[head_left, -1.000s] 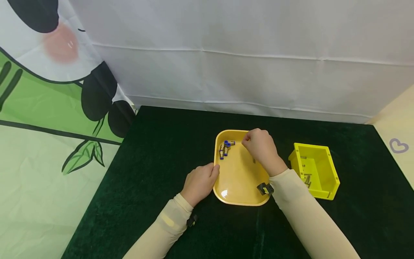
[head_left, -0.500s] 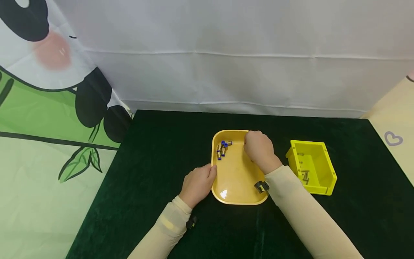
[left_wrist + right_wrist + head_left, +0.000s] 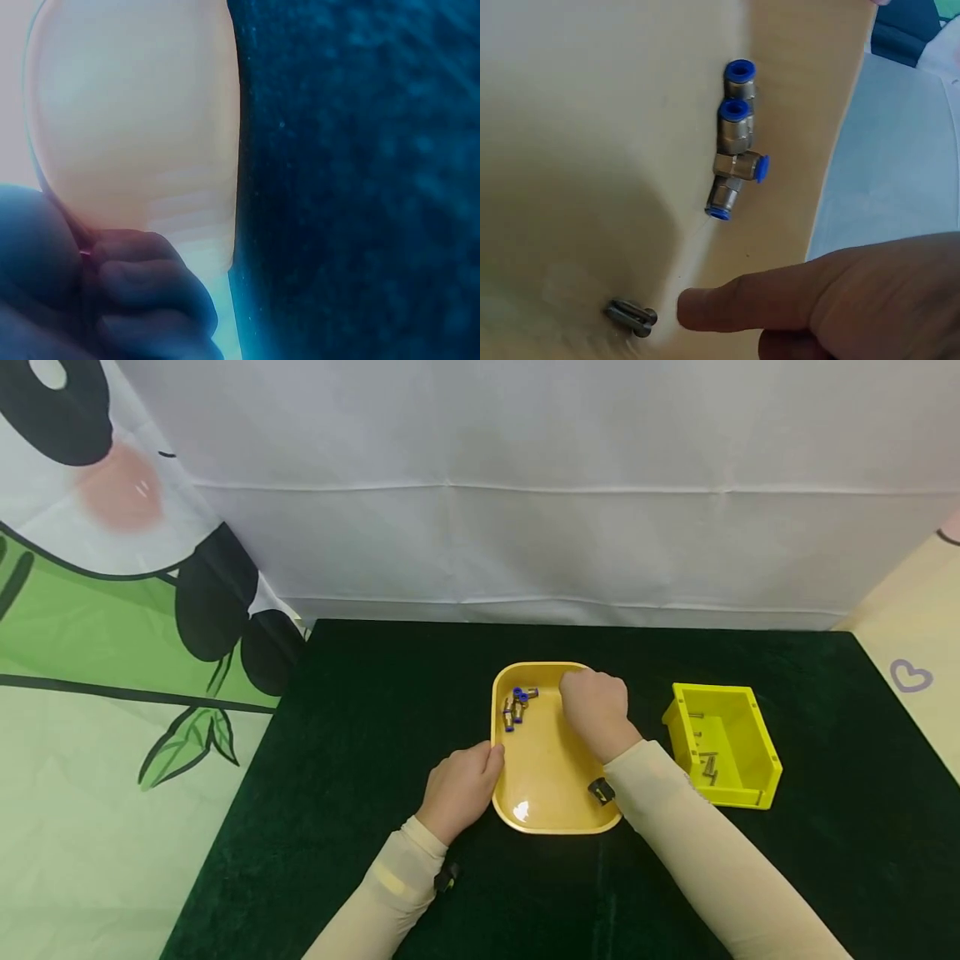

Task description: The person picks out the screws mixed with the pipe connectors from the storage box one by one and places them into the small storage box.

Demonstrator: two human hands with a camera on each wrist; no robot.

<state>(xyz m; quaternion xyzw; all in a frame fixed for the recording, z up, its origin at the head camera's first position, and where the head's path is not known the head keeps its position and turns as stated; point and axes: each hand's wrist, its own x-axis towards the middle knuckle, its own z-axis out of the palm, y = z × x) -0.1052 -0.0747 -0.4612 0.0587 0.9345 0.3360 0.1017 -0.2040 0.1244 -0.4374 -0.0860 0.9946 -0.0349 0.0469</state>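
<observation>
A shallow yellow tray point(image 3: 555, 793) lies on the dark green cloth. My left hand point(image 3: 459, 785) grips its left rim; in the left wrist view, curled fingers point(image 3: 150, 281) press against the tray's outer wall. Over the tray's far right part is my right hand point(image 3: 597, 714). The right wrist view shows its index finger point(image 3: 742, 300) extended, the tip just short of two screws point(image 3: 632, 316) lying side by side on the tray floor. Nothing is visible in that hand. Several brass pneumatic fittings point(image 3: 735, 139) with blue collars lie clustered toward the tray's far left.
Right of the tray stands a deeper bright yellow bin point(image 3: 768, 777) with several screws point(image 3: 708, 766) along its left side. The green-covered table point(image 3: 390, 693) ends at a white cloth backdrop point(image 3: 480, 543). A printed cartoon sheet hangs at the left.
My right hand has turned and shifted slightly within the tray's far right part, covering a screw seen there earlier. My left hand stays on the rim. The head view has tilted slightly.
</observation>
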